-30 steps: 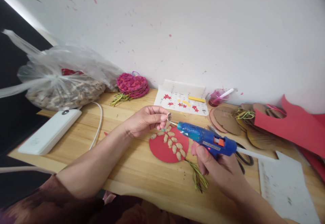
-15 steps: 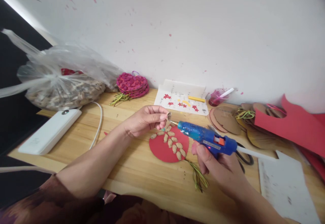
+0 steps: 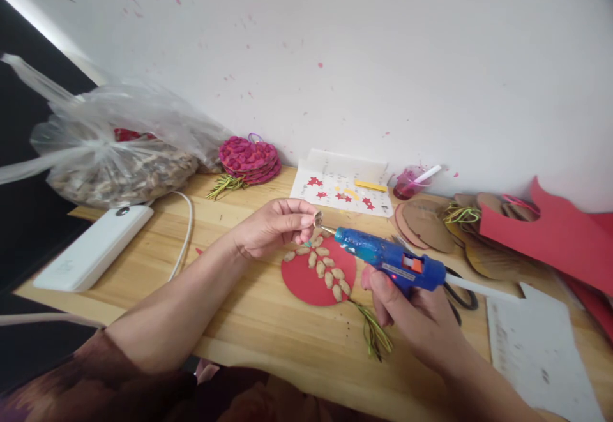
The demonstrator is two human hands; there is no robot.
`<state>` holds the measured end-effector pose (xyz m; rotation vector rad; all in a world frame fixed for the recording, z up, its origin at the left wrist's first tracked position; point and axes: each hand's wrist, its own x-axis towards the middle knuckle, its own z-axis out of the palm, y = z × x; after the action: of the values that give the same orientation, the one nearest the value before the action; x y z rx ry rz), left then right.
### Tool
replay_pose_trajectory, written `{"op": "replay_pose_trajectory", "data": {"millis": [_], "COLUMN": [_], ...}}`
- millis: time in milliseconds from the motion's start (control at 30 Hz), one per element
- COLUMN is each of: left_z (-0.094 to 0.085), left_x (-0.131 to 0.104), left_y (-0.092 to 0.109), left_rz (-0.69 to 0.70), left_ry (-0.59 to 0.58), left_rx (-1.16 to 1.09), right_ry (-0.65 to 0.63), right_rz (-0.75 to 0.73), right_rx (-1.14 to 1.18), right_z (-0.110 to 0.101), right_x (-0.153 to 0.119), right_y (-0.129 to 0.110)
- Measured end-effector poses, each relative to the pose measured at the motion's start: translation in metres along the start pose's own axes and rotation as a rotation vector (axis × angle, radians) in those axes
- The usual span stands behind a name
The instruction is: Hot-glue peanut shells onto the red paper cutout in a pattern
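Between thumb and forefinger, my left hand (image 3: 282, 225) pinches a peanut shell (image 3: 318, 219) above the table. My right hand (image 3: 407, 310) grips a blue glue gun (image 3: 383, 256), its metal nozzle pointing left at the shell and appearing to touch it. A white glue stick (image 3: 483, 286) sticks out of the gun's back. Below both hands lies a red round disc (image 3: 306, 285) bearing several peanut shells (image 3: 329, 279) in a branching pattern. A green and yellow string tassel (image 3: 376, 332) hangs off the disc's lower right edge. My left hand and the gun cover the disc's upper part.
A plastic bag of peanut shells (image 3: 124, 166) and a white power bank (image 3: 93, 249) are at left. Pink decorated discs (image 3: 249, 160), a paper with red stars (image 3: 306, 202) and a cup (image 3: 407, 182) line the wall. Cardboard discs (image 3: 426, 224) and red sheets (image 3: 536, 237) lie right.
Both hands hold nearly the same positions. The peanut shell looks slightly turned, its hollow side showing a little more beside the nozzle.
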<state>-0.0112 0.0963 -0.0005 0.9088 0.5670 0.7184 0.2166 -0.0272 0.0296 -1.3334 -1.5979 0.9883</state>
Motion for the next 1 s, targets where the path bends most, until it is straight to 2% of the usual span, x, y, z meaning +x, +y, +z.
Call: {"op": "replay_pose_trajectory", "data": {"millis": [133, 233, 333, 433, 533, 667, 733, 867, 1000], "left_z": [0.0, -0.002, -0.004, -0.001, 0.01, 0.03, 0.039, 0.052, 0.056], "left_x": [0.0, 0.0, 0.0, 0.0, 0.002, 0.013, 0.022, 0.036, 0.044], "left_y": [0.003, 0.006, 0.007, 0.006, 0.005, 0.008, 0.01, 0.012, 0.01], "left_rz": [0.031, 0.064, 0.099, 0.107, 0.099, 0.247, 0.305, 0.308, 0.299], "left_ry": [0.009, 0.028, 0.049, 0.027, -0.042, -0.159, -0.234, -0.36, -0.48], "left_rx": [0.005, 0.036, 0.172, 0.43, 0.762, 1.347, 1.572, 1.848, 2.017], "right_ry": [0.023, 0.08, 0.145, 0.176, 0.18, 0.201, 0.218, 0.265, 0.294], "right_rz": [0.014, 0.078, 0.151, 0.233, 0.302, 0.41, 0.45, 0.496, 0.505], "right_rx": [-0.043, -0.082, -0.048, 0.09, 0.234, 0.356, 0.44, 0.56, 0.651], "right_z": [0.0, 0.0, 0.0, 0.0, 0.001, 0.003, 0.005, 0.009, 0.012], "right_x": [-0.001, 0.001, 0.006, 0.012, 0.018, 0.022, 0.023, 0.026, 0.028], "right_y": [0.008, 0.017, 0.025, 0.031, 0.037, 0.038, 0.037, 0.035, 0.041]}}
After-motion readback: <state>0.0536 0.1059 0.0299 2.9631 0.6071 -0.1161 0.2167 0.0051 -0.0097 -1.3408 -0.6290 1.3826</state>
